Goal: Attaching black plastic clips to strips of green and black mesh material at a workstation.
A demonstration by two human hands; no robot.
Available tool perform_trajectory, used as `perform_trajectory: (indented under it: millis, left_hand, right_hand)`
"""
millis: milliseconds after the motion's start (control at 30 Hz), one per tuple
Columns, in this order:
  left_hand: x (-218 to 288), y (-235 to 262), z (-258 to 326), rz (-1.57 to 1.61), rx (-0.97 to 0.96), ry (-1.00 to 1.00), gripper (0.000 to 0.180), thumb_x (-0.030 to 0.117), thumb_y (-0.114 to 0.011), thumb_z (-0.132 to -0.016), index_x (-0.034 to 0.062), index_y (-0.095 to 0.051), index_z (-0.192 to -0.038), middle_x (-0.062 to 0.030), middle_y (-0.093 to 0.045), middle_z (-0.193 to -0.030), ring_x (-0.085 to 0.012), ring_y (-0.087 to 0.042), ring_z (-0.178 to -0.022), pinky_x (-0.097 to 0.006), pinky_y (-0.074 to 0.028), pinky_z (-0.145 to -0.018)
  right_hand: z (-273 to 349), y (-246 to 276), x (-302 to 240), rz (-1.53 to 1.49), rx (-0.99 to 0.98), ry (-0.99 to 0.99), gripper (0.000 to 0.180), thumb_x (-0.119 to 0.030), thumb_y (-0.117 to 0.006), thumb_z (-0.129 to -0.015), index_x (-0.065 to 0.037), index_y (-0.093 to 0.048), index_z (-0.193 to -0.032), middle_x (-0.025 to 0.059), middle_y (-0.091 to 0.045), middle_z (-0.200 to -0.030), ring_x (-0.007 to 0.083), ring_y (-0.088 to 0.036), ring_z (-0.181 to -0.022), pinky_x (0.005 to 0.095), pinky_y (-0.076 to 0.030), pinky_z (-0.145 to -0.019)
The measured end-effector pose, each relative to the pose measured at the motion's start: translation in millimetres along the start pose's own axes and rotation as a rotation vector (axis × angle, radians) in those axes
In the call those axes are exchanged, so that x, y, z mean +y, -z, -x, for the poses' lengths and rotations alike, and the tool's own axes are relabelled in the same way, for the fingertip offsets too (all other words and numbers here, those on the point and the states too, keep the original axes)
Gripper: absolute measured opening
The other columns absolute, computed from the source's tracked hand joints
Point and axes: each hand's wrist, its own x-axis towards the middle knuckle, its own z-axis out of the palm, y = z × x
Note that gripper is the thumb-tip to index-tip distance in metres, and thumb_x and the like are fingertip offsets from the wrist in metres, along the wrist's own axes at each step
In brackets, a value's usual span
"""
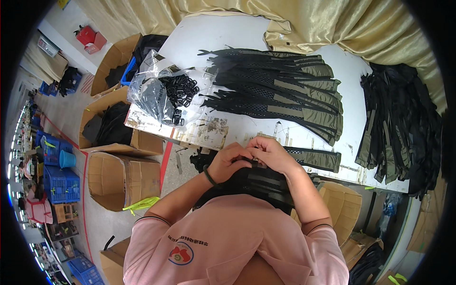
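My left hand (230,160) and my right hand (271,154) meet at the near edge of the table, fingertips bent together in a pinch. Between them is the end of a black strap (254,163), mostly covered by my fingers; whether a buckle is on it I cannot tell. Just right of my right hand, a black and olive-green strap piece (316,159) lies along the table edge. Below my hands, black straps (263,183) rest over my lap. Farther back, a row of black mesh and olive strap pieces (285,90) is spread on the white table (228,33).
A clear plastic bag (151,92) with black plastic buckles (180,90) spilling out sits at the table's left. More straps (394,123) hang over its right end. Cardboard boxes (121,178) stand on the floor at left, another box (339,204) at right. A gold curtain (327,21) borders the back.
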Motion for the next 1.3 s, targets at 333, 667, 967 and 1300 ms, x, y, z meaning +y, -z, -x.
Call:
perform_trajectory:
  millis: [333,667,967,1300]
  left_hand:
    - [-16.7,28.1,57.4,0.784,0.090,0.499,0.039,0.004,-0.069,-0.080,0.0087,-0.049,-0.114,-0.0031,-0.053,-0.083,-0.0108,-0.053,-0.068,-0.022,-0.044,-0.059]
    - [-34.4,30.6,4.5,0.503,0.062,0.616,0.031,0.024,-0.055,-0.092,0.0029,-0.052,-0.115,-0.0073,-0.060,-0.101,-0.0113,-0.055,-0.066,-0.022,-0.044,-0.057]
    - [-80.0,-0.8,-91.1,1.032,0.212,0.743,0.048,0.043,-0.053,-0.091,0.0033,-0.048,-0.119,-0.0129,-0.060,-0.114,-0.0174,-0.061,-0.077,-0.030,-0.051,-0.075]
    - [-94.7,28.1,-71.2,0.988,0.442,0.616,0.028,0.028,-0.059,-0.090,0.0068,-0.057,-0.108,-0.0086,-0.062,-0.097,-0.0170,-0.059,-0.071,-0.029,-0.050,-0.068]
  right_hand:
    - [-11.6,82.5,15.5,1.170,0.866,0.548,0.024,-0.005,-0.072,-0.069,-0.008,-0.063,-0.091,0.0044,-0.058,-0.084,0.0218,-0.055,-0.083,0.0344,-0.043,-0.073]
    - [-6.0,127.5,49.3,1.338,0.767,0.382,0.029,-0.006,-0.070,-0.067,-0.012,-0.067,-0.095,0.0041,-0.055,-0.095,0.0225,-0.052,-0.092,0.0352,-0.040,-0.079]
    - [0.9,129.9,59.3,1.342,0.779,0.533,0.023,-0.002,-0.063,-0.067,-0.009,-0.065,-0.089,0.0049,-0.055,-0.084,0.0248,-0.053,-0.084,0.0366,-0.042,-0.076]
    - [91.0,117.4,73.7,1.379,0.532,0.534,0.017,-0.001,-0.059,-0.064,-0.006,-0.065,-0.078,0.0041,-0.053,-0.078,0.0220,-0.053,-0.081,0.0366,-0.039,-0.083]
